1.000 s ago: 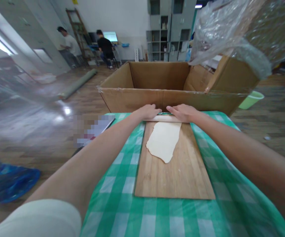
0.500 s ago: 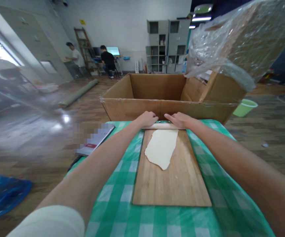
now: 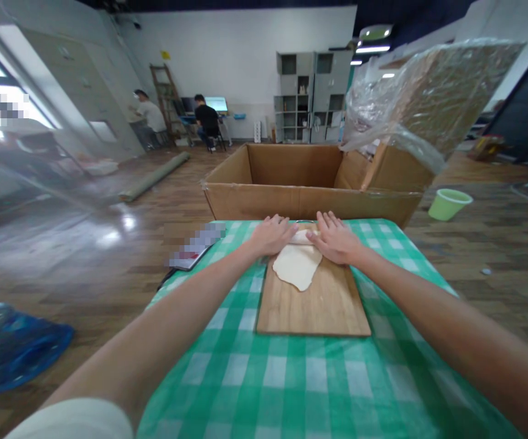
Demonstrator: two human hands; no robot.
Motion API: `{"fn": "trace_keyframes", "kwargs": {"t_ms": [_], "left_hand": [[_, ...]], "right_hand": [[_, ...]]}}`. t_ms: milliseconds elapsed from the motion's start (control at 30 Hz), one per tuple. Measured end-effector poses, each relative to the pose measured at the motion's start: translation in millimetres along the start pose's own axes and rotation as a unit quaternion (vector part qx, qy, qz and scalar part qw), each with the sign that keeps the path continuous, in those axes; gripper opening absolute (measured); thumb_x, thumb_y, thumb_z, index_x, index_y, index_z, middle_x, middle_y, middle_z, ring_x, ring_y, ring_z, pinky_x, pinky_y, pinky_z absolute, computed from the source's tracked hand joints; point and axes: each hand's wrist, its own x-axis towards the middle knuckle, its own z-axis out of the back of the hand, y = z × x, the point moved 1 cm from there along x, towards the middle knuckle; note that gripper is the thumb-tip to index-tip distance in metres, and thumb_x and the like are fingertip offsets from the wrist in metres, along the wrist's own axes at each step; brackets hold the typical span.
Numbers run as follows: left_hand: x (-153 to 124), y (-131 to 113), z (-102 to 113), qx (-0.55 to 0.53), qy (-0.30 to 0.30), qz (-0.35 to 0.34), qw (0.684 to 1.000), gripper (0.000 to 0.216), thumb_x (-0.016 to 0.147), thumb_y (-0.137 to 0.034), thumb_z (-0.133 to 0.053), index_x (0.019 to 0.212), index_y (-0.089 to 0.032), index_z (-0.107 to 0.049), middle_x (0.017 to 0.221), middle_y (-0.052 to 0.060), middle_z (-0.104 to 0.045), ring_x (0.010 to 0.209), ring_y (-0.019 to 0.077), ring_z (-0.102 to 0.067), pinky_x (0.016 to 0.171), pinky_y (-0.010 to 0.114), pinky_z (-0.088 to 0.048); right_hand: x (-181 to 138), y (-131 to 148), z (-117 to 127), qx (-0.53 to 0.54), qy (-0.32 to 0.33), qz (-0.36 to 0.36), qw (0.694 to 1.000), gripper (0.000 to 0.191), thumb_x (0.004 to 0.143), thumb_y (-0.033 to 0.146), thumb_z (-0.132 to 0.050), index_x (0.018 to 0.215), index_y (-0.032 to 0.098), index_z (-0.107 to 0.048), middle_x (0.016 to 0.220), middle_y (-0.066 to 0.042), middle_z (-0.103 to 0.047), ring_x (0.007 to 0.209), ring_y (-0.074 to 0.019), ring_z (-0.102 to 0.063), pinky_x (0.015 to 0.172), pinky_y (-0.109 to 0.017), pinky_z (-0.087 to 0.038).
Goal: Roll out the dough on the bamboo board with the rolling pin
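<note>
Both palms rest on a pale rolling pin (image 3: 302,238) that lies crosswise over a dough sheet (image 3: 297,268). My left hand (image 3: 273,235) is flat over the pin's left part, its fingers stretched forward. My right hand (image 3: 336,239) covers the right part, fingers extended and slightly apart, thumb pointing inward. The pin's ends are hidden under the hands. The thin, cream-coloured dough has an uneven edge and tapers toward me. Beneath it is a wooden cutting board (image 3: 314,316), whose far end is partly covered by my hands.
A green-and-white checked cloth (image 3: 273,384) covers the table. A flat, partly blurred object (image 3: 195,249) lies at its left edge. Just past the table stands a large open cardboard box (image 3: 268,198). A green bucket (image 3: 449,206) is on the floor at right. Two people sit near the back wall.
The rolling pin has come back toward me from the board's far end. My fingers, curled over it before, are now stretched out. The view has tilted up slightly.
</note>
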Motion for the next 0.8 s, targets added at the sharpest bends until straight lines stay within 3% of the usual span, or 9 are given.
{"fn": "trace_keyframes", "kwargs": {"t_ms": [200, 333, 467, 800], "left_hand": [[-44, -22, 13, -0.118, -0.012, 0.059, 0.991, 0.058, 0.111, -0.052, -0.027, 0.148, -0.015, -0.053, 0.156, 0.017, -0.055, 0.149, 0.0302, -0.045, 0.124, 0.050, -0.030], [-71, -31, 23, -0.157, -0.033, 0.049, 0.986, 0.067, 0.109, -0.061, -0.028, 0.148, -0.012, -0.052, 0.157, 0.019, -0.052, 0.147, 0.0315, -0.046, 0.125, 0.050, -0.029], [-89, -39, 42, -0.136, -0.041, 0.034, 0.989, 0.060, 0.107, -0.061, -0.035, 0.135, -0.014, -0.060, 0.143, 0.017, -0.062, 0.134, 0.0326, -0.056, 0.121, 0.051, -0.034], [-124, -46, 60, -0.135, -0.017, 0.016, 0.991, 0.058, 0.106, -0.057, -0.042, 0.142, -0.013, -0.053, 0.144, 0.018, -0.061, 0.141, 0.0343, -0.052, 0.122, 0.052, -0.036]], "right_hand": [[-66, 42, 13, 0.000, -0.013, 0.024, 1.000, 0.108, 0.101, 0.078, -0.022, 0.161, -0.011, -0.031, 0.168, -0.033, -0.030, 0.161, -0.0410, -0.025, 0.130, -0.050, -0.023], [-100, 68, 25, -0.008, -0.018, 0.025, 0.999, 0.110, 0.099, 0.081, -0.022, 0.161, -0.009, -0.033, 0.168, -0.032, -0.033, 0.158, -0.0428, -0.030, 0.128, -0.053, -0.027], [-119, 86, 35, -0.010, -0.018, 0.031, 0.999, 0.109, 0.099, 0.082, -0.024, 0.161, -0.008, -0.035, 0.164, -0.032, -0.041, 0.155, -0.0441, -0.035, 0.126, -0.056, -0.030], [-149, 105, 32, 0.001, -0.037, 0.059, 0.998, 0.107, 0.097, 0.078, -0.039, 0.159, -0.009, -0.038, 0.166, -0.033, -0.036, 0.155, -0.0455, -0.033, 0.126, -0.056, -0.030]]}}
